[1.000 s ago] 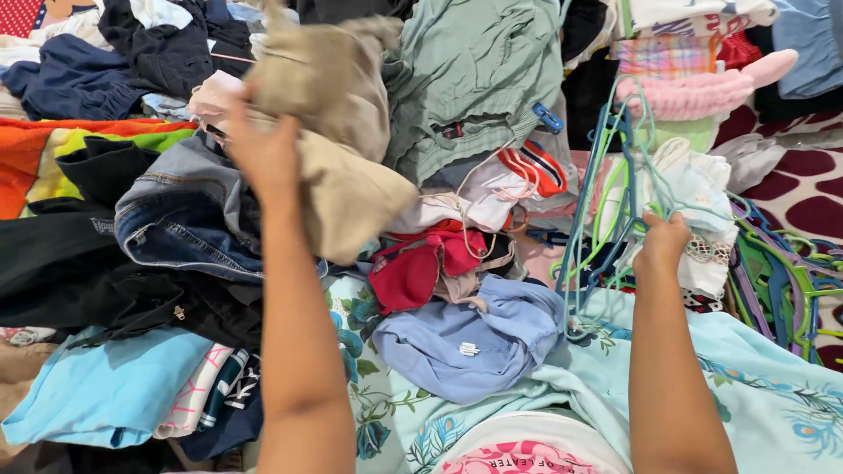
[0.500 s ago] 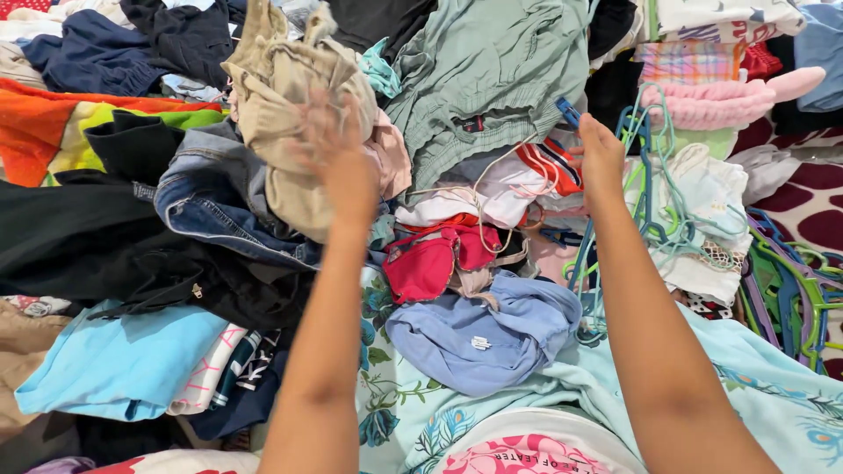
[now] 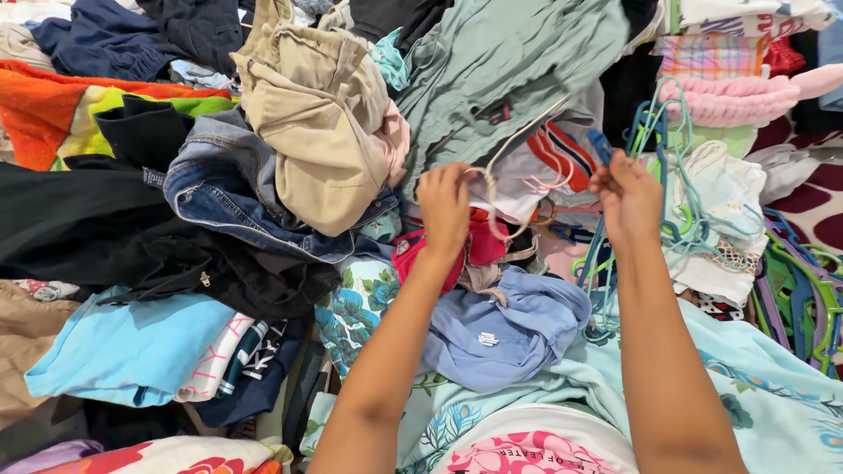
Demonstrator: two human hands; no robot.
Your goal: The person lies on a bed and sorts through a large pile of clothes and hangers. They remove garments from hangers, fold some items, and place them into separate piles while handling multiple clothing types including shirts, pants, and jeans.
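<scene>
My left hand (image 3: 444, 206) is closed on a thin cream hanger (image 3: 492, 189) whose wire runs up under a sage green garment (image 3: 509, 61). My right hand (image 3: 625, 197) is curled around a blue hanger (image 3: 601, 147) at the edge of a bundle of teal hangers (image 3: 685, 224). Between the hands lies a white garment with red and blue stripes (image 3: 551, 158). A red garment (image 3: 420, 256) and a lavender-blue one (image 3: 514, 320) sit just below my hands. Tan trousers (image 3: 316, 123) rest on the pile to the left, on top of blue jeans (image 3: 224, 197).
Clothes are heaped all around: black garments (image 3: 97, 237), a light blue shirt (image 3: 114, 355), an orange and green cloth (image 3: 53, 114). A pink fluffy item (image 3: 738, 96) lies at the upper right. Green and purple hangers (image 3: 803, 290) are piled at the right edge. A floral sheet (image 3: 351, 307) lies underneath.
My left hand let go of the tan trousers, which now lie on the pile, and came down onto the cream hanger. My right hand moved from the teal hangers toward the middle.
</scene>
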